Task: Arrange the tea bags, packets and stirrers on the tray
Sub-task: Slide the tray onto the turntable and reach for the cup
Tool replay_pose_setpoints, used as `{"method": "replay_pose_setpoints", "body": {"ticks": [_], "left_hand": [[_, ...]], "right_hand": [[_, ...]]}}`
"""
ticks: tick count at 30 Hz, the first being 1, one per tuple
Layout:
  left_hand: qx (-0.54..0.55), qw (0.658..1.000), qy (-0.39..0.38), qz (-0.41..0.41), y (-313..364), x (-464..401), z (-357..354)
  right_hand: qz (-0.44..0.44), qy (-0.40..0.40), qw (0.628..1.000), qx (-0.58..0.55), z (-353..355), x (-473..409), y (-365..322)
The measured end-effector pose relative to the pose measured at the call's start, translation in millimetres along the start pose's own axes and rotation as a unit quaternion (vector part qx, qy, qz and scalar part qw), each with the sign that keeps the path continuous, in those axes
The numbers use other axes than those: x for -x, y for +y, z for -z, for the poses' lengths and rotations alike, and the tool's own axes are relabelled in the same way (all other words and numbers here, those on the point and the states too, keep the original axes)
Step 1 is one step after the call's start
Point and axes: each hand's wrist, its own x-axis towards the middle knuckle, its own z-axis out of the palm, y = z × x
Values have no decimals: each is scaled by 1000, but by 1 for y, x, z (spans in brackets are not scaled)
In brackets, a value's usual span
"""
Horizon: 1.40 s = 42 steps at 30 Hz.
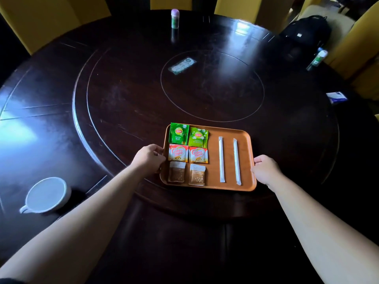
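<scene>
The orange tray (229, 186) sits near the table's (123, 78) near edge, gripped at its left rim by the left hand (148, 158) and at its right rim by the right hand (266, 170). Along its left side — two green tea bags (178, 133), two Coffee-mate packets (178, 153), two brown packets (176, 171). Toward its right edge lie two white wrapped stirrers (221, 159), parallel, apart.

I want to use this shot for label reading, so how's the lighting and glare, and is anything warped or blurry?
Head view: window glare streaks the dark table; the tray is evenly lit, the green tea bags readable, the brown packets soft; wide-angle bend curves the table rim and stretches both forearms.
</scene>
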Motion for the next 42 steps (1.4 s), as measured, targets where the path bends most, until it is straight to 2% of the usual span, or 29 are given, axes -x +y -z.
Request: {"method": "replay_pose_setpoints", "body": {"ticks": [7, 15, 22, 27, 35, 42], "left_hand": [[-14, 1000, 7, -15, -8, 1, -3], [-72, 997, -25, -33, -20, 29, 13], [-63, 996, -18, -62, -64, 94, 41], [-97, 994, -4, -52, -121, 136, 72], [-67, 992, 101, 31, -201, 173, 142], [-33, 973, 218, 67, -245, 177, 197]], "right_hand": [[4, 10, 999, 41, -4, 5, 1], [17, -10, 995, 98, -3, 39, -2], [17, 0, 985, 172, -10, 95, 11], [94, -52, 980, 169, -41, 148, -2], [233, -129, 939, 218, -124, 219, -67], [321, -116, 893, 292, -178, 243, -117]]}}
